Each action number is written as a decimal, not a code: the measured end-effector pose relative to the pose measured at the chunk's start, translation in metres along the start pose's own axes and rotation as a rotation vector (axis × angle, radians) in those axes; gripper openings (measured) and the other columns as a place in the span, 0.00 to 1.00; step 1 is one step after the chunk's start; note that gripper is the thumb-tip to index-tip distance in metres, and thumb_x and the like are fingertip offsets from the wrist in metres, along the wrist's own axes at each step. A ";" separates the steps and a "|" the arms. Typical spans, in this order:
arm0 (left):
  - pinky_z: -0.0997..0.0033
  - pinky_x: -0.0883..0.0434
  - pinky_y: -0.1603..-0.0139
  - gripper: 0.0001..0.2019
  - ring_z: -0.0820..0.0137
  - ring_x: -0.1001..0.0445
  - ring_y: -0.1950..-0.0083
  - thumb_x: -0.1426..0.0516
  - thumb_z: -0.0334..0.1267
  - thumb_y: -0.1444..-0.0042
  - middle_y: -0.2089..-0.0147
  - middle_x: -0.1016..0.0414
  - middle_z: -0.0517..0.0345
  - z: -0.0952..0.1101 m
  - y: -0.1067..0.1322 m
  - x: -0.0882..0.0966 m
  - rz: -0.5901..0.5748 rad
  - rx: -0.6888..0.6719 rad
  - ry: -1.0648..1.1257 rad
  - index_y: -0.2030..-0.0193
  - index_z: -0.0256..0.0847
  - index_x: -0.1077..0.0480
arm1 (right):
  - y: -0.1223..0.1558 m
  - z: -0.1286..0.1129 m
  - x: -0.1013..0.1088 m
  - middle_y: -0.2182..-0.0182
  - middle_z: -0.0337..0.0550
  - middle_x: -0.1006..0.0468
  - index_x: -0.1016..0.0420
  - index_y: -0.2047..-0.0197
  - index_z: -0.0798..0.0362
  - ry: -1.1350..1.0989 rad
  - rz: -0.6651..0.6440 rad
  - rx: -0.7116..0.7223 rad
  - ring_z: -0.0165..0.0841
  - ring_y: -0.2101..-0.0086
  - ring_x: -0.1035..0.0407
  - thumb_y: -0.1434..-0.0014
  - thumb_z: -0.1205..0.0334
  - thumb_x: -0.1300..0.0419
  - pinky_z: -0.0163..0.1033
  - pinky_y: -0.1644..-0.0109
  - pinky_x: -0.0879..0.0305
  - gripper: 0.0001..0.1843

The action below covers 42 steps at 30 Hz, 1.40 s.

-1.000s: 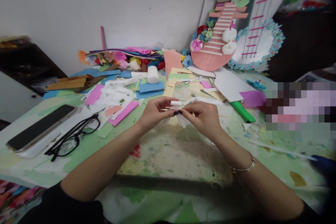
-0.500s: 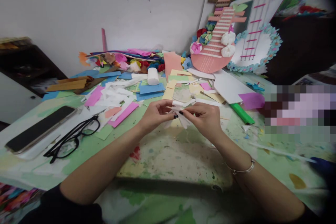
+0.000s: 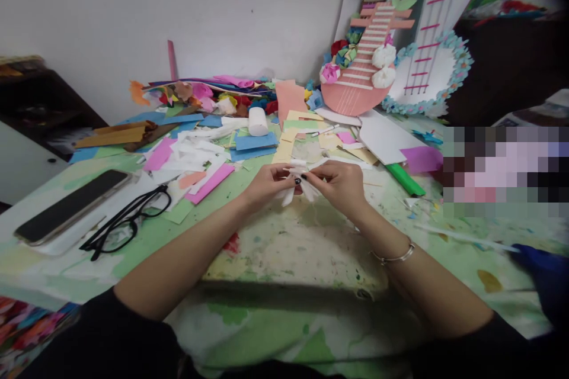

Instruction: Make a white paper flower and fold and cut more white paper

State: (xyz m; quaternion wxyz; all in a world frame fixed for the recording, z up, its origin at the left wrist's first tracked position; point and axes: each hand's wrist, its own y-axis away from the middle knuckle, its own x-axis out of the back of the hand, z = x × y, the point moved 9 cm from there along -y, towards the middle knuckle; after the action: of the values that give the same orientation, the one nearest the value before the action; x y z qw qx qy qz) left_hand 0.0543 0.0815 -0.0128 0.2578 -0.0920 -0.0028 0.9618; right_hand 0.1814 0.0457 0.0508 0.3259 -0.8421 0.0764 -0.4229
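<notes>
Between my two hands is a gathered piece of white paper (image 3: 306,190), with narrow strips fanning out below the fingertips. My left hand (image 3: 272,185) pinches it from the left, thumb pressed against the fingers. From the other side my right hand (image 3: 342,185) grips it between thumb and fingertips, close to the left thumb. A bracelet circles my right wrist. The fingers partly cover the paper's middle. Beneath my hands lies a paint-stained board (image 3: 293,254) at the table's front edge.
Black glasses (image 3: 128,222) and a phone (image 3: 73,204) lie left. Paper scraps (image 3: 195,151), a white roll (image 3: 258,121) and a green roll (image 3: 404,180) spread behind my hands. Against the wall lean a pink paper instrument (image 3: 355,92) and a blue-flowered one (image 3: 429,68).
The view has tilted slightly, so the table sits a little higher. Both hands keep hold of the white paper, whose strips now spread more to the left.
</notes>
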 end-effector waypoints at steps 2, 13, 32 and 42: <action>0.65 0.22 0.60 0.20 0.68 0.20 0.68 0.30 0.41 0.59 0.65 0.19 0.50 -0.003 -0.002 0.002 0.000 0.012 0.014 0.59 0.33 0.24 | 0.000 0.002 -0.003 0.76 0.40 0.20 0.16 0.71 0.49 0.029 -0.002 -0.010 0.28 0.76 0.30 0.43 0.56 0.37 0.34 0.72 0.44 0.10; 0.70 0.22 0.68 0.21 0.67 0.21 0.71 0.29 0.39 0.61 0.70 0.20 0.47 -0.023 -0.005 0.015 0.008 0.077 -0.022 0.63 0.27 0.26 | 0.004 0.012 -0.028 0.72 0.41 0.19 0.16 0.69 0.49 0.165 -0.069 -0.063 0.30 0.72 0.29 0.42 0.56 0.39 0.35 0.72 0.49 0.12; 0.73 0.24 0.69 0.20 0.69 0.21 0.71 0.31 0.40 0.59 0.68 0.19 0.48 -0.026 -0.005 0.011 0.025 0.030 -0.121 0.62 0.28 0.25 | 0.011 0.021 -0.029 0.72 0.40 0.19 0.16 0.70 0.49 0.128 -0.037 -0.013 0.30 0.71 0.29 0.42 0.53 0.40 0.34 0.71 0.47 0.13; 0.72 0.24 0.69 0.23 0.69 0.22 0.72 0.30 0.43 0.60 0.68 0.19 0.48 -0.023 -0.005 0.008 -0.012 0.037 -0.134 0.60 0.29 0.25 | 0.010 0.022 -0.029 0.75 0.40 0.20 0.16 0.71 0.50 0.083 -0.032 0.005 0.29 0.73 0.30 0.42 0.57 0.40 0.33 0.71 0.46 0.13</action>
State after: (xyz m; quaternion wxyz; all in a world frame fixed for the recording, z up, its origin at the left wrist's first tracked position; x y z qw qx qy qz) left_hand 0.0535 0.0886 -0.0364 0.2643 -0.0229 -0.0030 0.9642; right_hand 0.1817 0.0605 0.0163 0.3176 -0.8242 0.0754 -0.4628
